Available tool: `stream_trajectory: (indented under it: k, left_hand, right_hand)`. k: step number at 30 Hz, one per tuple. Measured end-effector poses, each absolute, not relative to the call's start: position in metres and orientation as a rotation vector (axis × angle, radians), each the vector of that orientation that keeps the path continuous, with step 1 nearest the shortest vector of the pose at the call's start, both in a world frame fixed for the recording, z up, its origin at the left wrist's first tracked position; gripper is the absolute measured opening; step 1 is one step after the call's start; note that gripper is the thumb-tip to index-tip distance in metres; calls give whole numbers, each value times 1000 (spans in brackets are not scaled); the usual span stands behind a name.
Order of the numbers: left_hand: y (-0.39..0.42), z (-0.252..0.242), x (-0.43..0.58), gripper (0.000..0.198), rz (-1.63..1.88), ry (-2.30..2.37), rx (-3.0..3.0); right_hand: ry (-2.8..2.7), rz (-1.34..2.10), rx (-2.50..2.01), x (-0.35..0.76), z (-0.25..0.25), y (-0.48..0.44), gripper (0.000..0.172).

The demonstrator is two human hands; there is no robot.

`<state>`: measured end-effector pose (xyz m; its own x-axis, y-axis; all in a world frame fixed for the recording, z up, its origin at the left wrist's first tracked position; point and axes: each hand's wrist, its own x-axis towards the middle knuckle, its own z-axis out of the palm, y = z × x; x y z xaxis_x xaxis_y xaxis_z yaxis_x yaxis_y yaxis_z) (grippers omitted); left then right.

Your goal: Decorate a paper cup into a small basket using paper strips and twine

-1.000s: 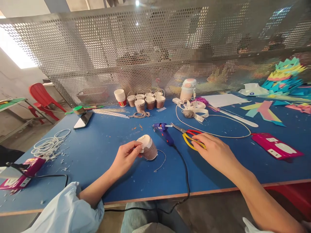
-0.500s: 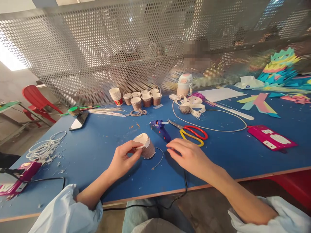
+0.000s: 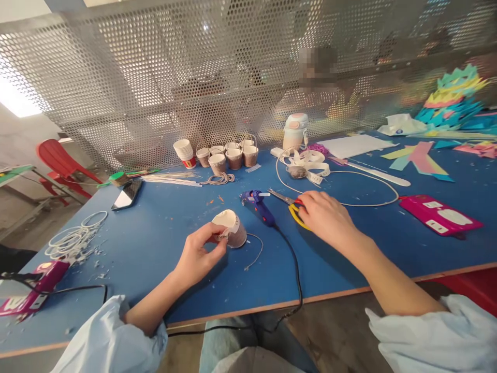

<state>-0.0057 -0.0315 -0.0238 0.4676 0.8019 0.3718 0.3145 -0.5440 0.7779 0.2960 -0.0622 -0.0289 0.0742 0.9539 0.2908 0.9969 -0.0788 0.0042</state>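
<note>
My left hand (image 3: 202,254) pinches the rim of a tilted paper cup (image 3: 236,235) wrapped in brown cord. A loose tail of cord (image 3: 261,251) curls on the table to the cup's right. My right hand (image 3: 322,212) lies over the handles of the scissors (image 3: 285,197), which have red and yellow grips; its fingers curl at the handles, and whether they grip them is hidden. Between the hands rests a blue glue gun (image 3: 261,206) with a white glue stick, its black cable running to the table's front edge.
Behind stand several cord-wrapped cups (image 3: 234,158), stacked paper cups (image 3: 184,153) and a bottle (image 3: 295,133). A phone (image 3: 127,195) and white cord loops (image 3: 73,238) lie left. At right are a pink power strip (image 3: 440,214) and paper strips (image 3: 419,157).
My right hand has moved right and forward from beside the glue gun onto the scissors' handles. My left hand still holds the cup, which has hardly moved.
</note>
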Motion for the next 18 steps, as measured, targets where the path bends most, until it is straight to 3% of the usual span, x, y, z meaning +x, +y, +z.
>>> stream_trajectory:
  k: [3, 11, 18]
  left_hand:
    - [-32, -21, -5, 11, 983, 971, 2000]
    - [-22, -19, -6, 23, 1024, 979, 1501]
    - [-14, -21, -6, 17, 1067, 894, 1138]
  right_hand:
    - [-1975, -108, -2338, 322, -34, -54, 28]
    - [-1953, 134, -2275, 328, -35, -50, 32]
    - [-1520, 215, -2093, 341, -40, -62, 32]
